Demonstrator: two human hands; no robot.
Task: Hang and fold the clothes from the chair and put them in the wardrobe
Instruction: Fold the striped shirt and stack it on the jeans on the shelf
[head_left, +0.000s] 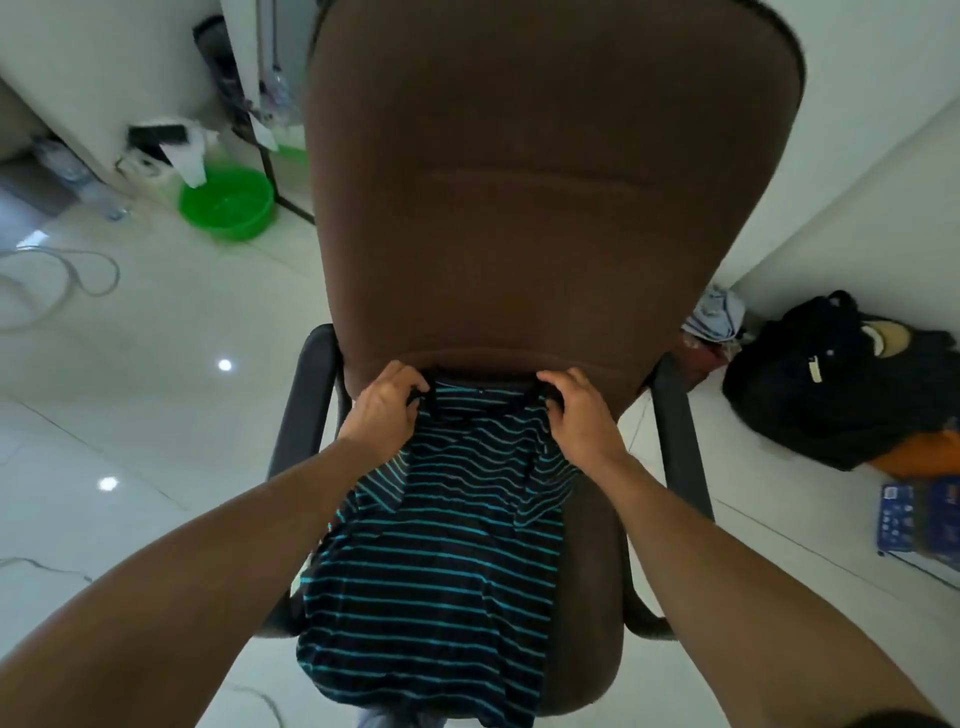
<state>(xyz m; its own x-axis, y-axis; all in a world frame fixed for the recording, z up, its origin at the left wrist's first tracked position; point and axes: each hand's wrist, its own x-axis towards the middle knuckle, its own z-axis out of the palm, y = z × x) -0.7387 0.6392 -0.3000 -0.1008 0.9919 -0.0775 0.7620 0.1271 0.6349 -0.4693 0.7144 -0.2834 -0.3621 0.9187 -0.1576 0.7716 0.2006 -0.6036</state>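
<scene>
— What are the hands doing?
— The left hand (387, 408) and right hand (582, 415) each pinch the striped shirt (441, 571) at its top edge, fingers curled into the cloth.
— And the shirt?
— Black with thin teal stripes, laid flat on the seat of the brown office chair (545, 182). Print on the blue box (919, 519) is too small to read.

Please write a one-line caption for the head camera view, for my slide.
The left hand and right hand grip the shoulders of a dark striped shirt spread on a brown chair.
</scene>
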